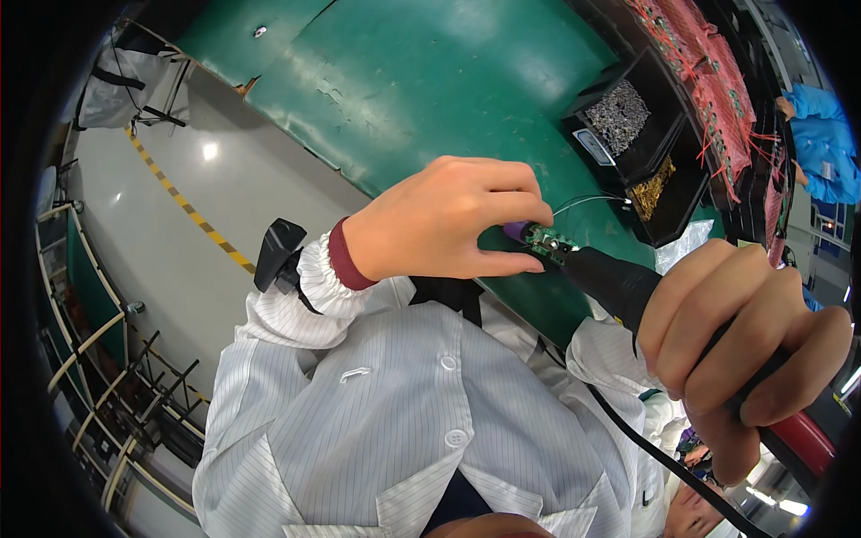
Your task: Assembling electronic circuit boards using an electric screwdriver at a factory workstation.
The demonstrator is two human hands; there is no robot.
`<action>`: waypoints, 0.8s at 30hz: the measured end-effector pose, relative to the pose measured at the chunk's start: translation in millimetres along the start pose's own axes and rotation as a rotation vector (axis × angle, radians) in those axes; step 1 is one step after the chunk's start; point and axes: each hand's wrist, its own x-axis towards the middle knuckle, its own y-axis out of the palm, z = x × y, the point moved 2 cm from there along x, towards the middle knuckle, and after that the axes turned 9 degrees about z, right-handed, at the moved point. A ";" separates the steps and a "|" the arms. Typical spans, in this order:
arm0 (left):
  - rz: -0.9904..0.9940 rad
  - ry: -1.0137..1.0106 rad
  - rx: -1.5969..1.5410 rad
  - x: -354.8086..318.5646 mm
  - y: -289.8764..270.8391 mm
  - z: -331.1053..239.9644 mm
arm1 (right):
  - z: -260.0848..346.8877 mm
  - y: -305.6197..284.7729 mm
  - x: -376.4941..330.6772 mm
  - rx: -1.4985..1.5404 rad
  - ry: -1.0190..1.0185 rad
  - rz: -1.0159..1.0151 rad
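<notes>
My left hand (448, 220) pinches a small green circuit board (549, 240) with a purple part at its end, held just above the green table (421, 81). My right hand (744, 345) is wrapped around the black handle of a soldering iron (619, 280), whose tip touches the board. A thin wire (587, 200) arcs from the board toward the bins. A black cable (655, 453) runs from the iron down across my white striped coat.
Black bins hold grey metal bits (619, 115) and gold-coloured parts (655, 186). Pink trays of boards with red wires (708, 72) stand at the top right. A person in blue (821, 143) is at the far right. Grey floor with a yellow-black line (188, 206) lies left.
</notes>
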 end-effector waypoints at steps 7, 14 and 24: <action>0.009 -0.019 -0.024 -0.4 5.1 4.9 | -7.9 -6.2 0.4 -0.043 -0.022 0.111; 0.007 -0.034 -0.098 -0.9 8.9 7.0 | -5.7 -7.9 4.5 -0.052 -0.007 0.128; 0.002 -0.017 -0.165 -3.2 11.9 9.2 | -13.7 -3.6 10.2 -0.053 0.010 0.198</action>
